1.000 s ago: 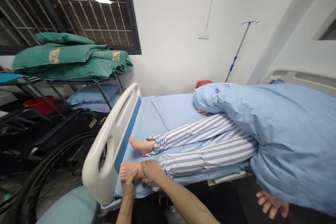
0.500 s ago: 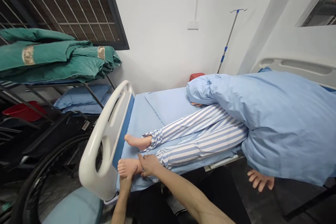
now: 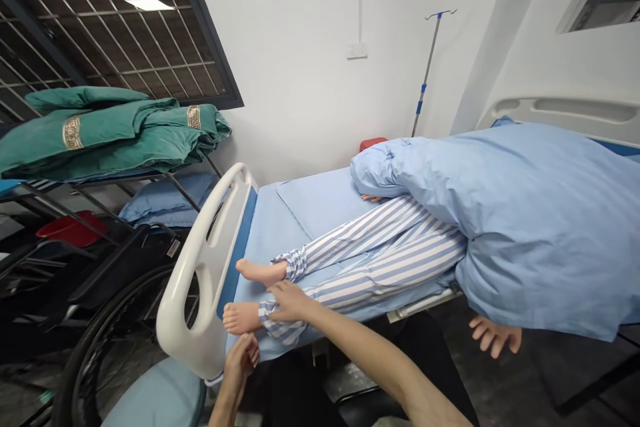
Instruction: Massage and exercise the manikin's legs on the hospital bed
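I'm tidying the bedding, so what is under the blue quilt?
Striped trouser legs emerge from under the blue quilt; fingers show on its wall side and a hand on its near side. Anything else beneath, including any upper body, is covered.

Nearer blu/wht striped trouser leg point(image 3: 395, 273) on bed point(image 3: 320, 197), cuff point(image 3: 281, 329) rumpled nr bare foot point(image 3: 242, 317)

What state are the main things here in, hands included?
Blue-and-white striped cloth trousers, worn, far cuff bunched
Right bare hand, on their near cuff, grip unclear
Near foot, bare
Left bare hand, fingers curled, beside that foot
Light-blue fabric quilt, rumpled
Green fabric bedding, folded, stacked
White plastic footboard, upright
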Demonstrator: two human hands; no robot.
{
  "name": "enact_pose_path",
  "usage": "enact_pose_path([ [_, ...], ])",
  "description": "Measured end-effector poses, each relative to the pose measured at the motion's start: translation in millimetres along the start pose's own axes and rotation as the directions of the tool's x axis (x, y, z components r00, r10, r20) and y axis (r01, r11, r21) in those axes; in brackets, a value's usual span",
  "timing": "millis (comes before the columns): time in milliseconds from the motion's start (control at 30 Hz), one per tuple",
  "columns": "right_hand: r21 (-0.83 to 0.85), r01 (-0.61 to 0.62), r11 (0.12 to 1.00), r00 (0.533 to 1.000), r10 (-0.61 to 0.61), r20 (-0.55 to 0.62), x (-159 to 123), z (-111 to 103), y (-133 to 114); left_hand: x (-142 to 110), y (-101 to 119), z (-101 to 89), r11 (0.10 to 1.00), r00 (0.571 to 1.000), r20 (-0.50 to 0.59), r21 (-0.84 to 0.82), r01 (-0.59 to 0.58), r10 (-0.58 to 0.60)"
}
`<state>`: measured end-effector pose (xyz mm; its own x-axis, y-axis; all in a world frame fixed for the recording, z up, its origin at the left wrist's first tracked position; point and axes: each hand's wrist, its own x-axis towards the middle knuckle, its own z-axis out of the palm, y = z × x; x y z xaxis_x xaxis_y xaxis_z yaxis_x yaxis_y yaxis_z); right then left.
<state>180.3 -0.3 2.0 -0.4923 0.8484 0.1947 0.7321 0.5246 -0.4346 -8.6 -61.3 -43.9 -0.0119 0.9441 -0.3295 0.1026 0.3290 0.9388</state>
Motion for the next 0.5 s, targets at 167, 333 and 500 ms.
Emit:
enact_pose_path([
  [167, -0.115, -0.249, 0.962, 0.969, 0.248, -0.022, -49, -30, 76, 24, 61, 31.0, 0.88, 0.929, 0.228, 0.316, -0.354, 0.292],
  [333, -0.062, -0.474, 0.878, 0.875, 0.462, -0.145, -81, -38, 114, 91, 90, 90.7, 0.545, 0.879, 0.257, 0.705, -0.454, 0.401],
  [500, 0.012, -0.57, 0.822, 0.8, 0.557, -0.223, -83, -29, 118, 134, 63, 118.0, 0.069, 0.858, 0.366, 0.907, -0.416, 0.36],
])
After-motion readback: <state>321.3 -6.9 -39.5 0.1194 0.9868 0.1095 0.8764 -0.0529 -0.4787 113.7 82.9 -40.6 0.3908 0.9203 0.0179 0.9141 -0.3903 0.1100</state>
